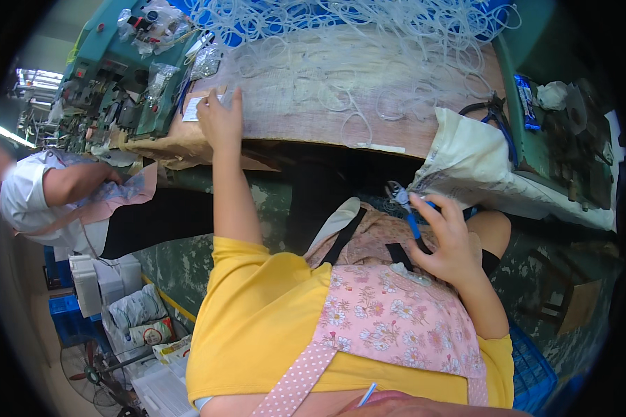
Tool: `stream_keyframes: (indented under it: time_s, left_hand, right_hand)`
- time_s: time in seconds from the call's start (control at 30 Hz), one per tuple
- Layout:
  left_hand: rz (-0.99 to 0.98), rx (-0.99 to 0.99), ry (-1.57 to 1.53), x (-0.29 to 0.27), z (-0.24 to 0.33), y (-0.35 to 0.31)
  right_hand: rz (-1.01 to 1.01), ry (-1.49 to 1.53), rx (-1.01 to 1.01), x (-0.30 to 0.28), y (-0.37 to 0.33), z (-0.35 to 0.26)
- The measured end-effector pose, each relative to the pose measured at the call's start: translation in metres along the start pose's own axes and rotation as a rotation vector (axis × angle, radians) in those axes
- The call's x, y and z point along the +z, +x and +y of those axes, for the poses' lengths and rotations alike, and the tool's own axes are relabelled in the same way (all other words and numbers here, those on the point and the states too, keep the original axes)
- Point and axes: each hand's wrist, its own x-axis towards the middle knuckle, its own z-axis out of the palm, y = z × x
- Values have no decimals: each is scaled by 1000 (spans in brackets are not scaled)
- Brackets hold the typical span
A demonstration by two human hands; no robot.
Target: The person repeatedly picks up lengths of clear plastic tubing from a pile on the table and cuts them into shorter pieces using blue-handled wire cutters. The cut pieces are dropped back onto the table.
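Observation:
In my right hand [448, 240] is a pair of diagonal cutters [412, 221] with blue handles, held above my lap with the metal jaws pointing up and away from me. My left hand [220, 121] reaches to the left end of the wooden table [285, 115], its thumb and fingers apart. The fingertips are at a small white paper slip [193, 109]; whether they press on it I cannot tell. Beyond the hands, a tangled heap of clear plastic tubing rings [341, 21] covers the far part of the table, with some loose loops nearer to me.
Black-and-blue pliers [495, 115] lie at the table's right, beside a white woven sack [459, 156] draped over the edge. Green machines [149, 104] flank the left side. A bag of small parts [206, 61] lies behind my left hand. Another person [69, 187] sits at left.

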Motion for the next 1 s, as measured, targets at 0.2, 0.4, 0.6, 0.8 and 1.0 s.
stream_keyframes:
  time_s: [0.2, 0.4, 0.6, 0.8, 1.0]
  left_hand:
    - [-224, -38, 283, 42, -19, 12]
    - [-315, 904, -387, -13, 84, -28]
    - [-387, 1292, -76, -25, 119, -60]
    - [-498, 1274, -306, -17, 99, -52]
    - [-445, 1001, -661, 1, 98, -103]
  right_hand:
    - [-19, 8, -19, 7, 0, 1]
    - [-23, 12, 0, 4, -3, 0]
    - [-23, 15, 24, 0, -10, 2]
    - [2, 307, 176, 2, -11, 7]
    - [-315, 1249, 421, 36, 36, 42]
